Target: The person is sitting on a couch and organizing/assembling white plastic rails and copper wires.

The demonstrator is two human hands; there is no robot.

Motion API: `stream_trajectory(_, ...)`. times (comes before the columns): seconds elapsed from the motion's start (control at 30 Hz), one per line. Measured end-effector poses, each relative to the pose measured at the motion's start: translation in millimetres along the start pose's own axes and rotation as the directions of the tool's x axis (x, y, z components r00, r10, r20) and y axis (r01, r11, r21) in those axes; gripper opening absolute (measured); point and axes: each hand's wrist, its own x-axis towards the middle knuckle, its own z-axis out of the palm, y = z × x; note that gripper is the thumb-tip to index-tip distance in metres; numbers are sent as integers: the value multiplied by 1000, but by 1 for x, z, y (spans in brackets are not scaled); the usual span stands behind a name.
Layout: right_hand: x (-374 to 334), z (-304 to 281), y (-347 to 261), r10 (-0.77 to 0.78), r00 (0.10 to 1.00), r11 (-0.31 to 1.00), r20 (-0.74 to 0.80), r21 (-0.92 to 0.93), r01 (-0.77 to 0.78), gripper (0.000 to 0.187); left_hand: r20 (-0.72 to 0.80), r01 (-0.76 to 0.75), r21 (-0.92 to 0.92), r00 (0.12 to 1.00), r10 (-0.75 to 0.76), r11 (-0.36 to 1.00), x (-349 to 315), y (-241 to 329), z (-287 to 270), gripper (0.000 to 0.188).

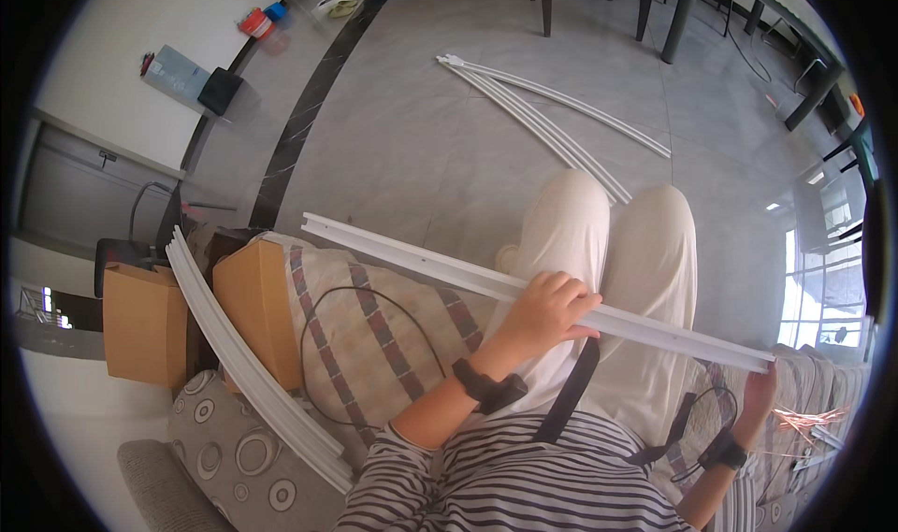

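A long white channel-shaped rail (pixel 440 268) lies slantwise across my lap, its far end reaching out to the left over the sofa. Near its middle, my left hand (pixel 554 309) is closed round it, fingers over the top and thumb below. At the rail's right end is my right hand (pixel 760 390), its fingers closed at the tip and partly hidden by the rail. Whether that hand pinches a small piece there is too small to tell. A black strap (pixel 569 392) hangs below my left hand.
More white rails (pixel 248 359) lean over the sofa by cardboard boxes (pixel 145 326). Further white rails (pixel 552 130) lie on the grey tiled floor (pixel 393 139). Thin copper-coloured wires (pixel 809 420) rest on the sofa at the right. A dark cable (pixel 374 294) loops over the sofa cover. A table leg (pixel 681 22) stands far right.
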Motion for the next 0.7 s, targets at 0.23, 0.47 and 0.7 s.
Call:
stream_trajectory(0.23,-7,-14,-16,25,982,999,-188,43,-17,32,19,-31,-34,999,32,999,6,0,6,45)
stream_trajectory(0.47,-22,53,-15,-67,989,997,-131,37,72,24,56,-33,58,998,30,998,8,3,2,44)
stream_trajectory(0.7,-51,87,-64,-160,968,987,-195,-30,158,13,10,-52,45,999,52,998,10,10,6,47)
